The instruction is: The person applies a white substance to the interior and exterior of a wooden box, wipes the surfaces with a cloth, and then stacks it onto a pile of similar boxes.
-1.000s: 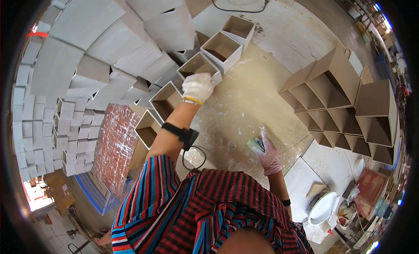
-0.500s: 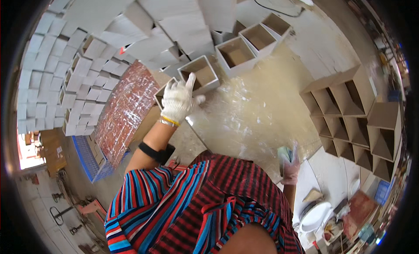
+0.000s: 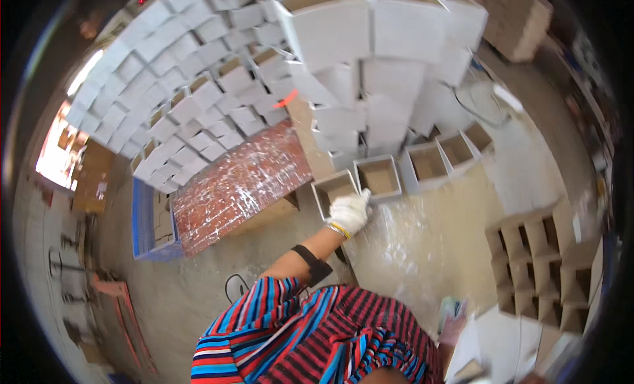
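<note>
My left hand (image 3: 350,213), in a white knit glove with a yellow cuff, is at the near edge of an open white box (image 3: 321,194) with a brown inside. Its fingers close over the wall at the corner, and a fingertip reaches the neighbouring open box (image 3: 379,178). At the lower right, my right hand (image 3: 453,330) is low beside my body, in a thin pinkish covering. Something pale green (image 3: 449,307) shows at its fingers; blur hides what it is. Both boxes stand at the far left edge of a smeared tan worktop (image 3: 416,245).
More open boxes (image 3: 428,166) stand to the right along the worktop's back. Tall stacks of white boxes (image 3: 389,87) rise behind. A red, white-streaked board (image 3: 244,186) and a blue crate (image 3: 152,252) are at left. Brown divided compartments (image 3: 528,268) stand at right.
The view has swung left, so the worktop appears farther right and lower. My left hand has gone from pointing fingers over the boxes to closing on the left box's near edge.
</note>
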Available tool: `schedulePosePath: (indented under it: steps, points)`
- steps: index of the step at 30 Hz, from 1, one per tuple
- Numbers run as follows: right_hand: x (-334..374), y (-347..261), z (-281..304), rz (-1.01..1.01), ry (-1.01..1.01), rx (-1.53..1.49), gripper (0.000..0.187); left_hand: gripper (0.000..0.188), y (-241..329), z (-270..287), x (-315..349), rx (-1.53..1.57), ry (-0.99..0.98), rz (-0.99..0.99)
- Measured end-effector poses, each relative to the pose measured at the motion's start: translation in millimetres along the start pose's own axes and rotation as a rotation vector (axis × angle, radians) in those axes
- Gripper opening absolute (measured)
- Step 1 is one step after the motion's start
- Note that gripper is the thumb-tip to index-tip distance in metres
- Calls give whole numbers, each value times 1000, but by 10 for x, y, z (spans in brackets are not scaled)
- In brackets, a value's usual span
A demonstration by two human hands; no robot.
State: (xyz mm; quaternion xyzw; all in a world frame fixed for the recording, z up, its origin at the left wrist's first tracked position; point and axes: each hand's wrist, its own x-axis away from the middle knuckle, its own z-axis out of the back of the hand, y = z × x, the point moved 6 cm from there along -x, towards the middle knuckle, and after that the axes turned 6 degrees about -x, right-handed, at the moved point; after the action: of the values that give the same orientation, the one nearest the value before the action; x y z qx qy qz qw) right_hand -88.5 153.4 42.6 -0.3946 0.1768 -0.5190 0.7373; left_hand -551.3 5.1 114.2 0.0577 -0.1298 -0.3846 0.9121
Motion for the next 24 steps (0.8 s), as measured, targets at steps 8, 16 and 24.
schedulePosePath:
  steps: [8,16,24]
  points:
    - [580,-450,282,-152,173,9,68,23,-119,28,10,-91,114,-191]
    - [570,-603,-157,26,54,47,78,29,-460,385,464,62,27,-208]
    - [549,-1010,-806,152,-168,-73,76,29,-1312,895,1844,287,84,-67]
